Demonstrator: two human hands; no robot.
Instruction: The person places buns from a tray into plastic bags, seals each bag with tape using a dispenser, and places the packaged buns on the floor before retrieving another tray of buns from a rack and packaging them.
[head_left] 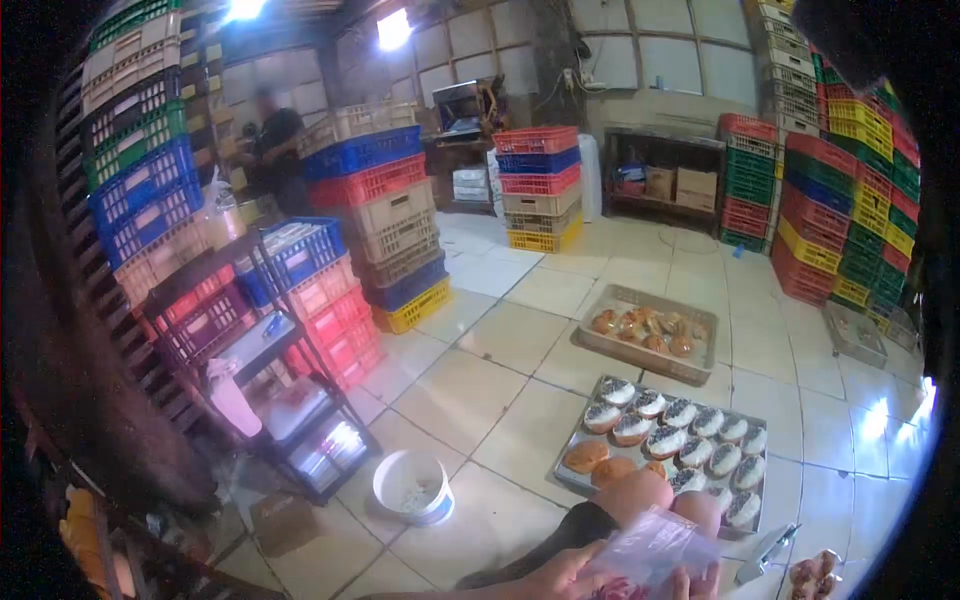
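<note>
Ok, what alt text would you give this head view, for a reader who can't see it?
A person's left hand and right hand hold a plastic bag near a tray of buns, most topped with white and dark sprinkles. A shallow bin of bread and a white bucket sit on the tiled floor, with stacked crates behind.

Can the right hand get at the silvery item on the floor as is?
Probably yes: the silvery item lies close beside the right hand, with nothing visible between them. That hand is on the plastic bag, though, so it would likely need to let go first.
</note>
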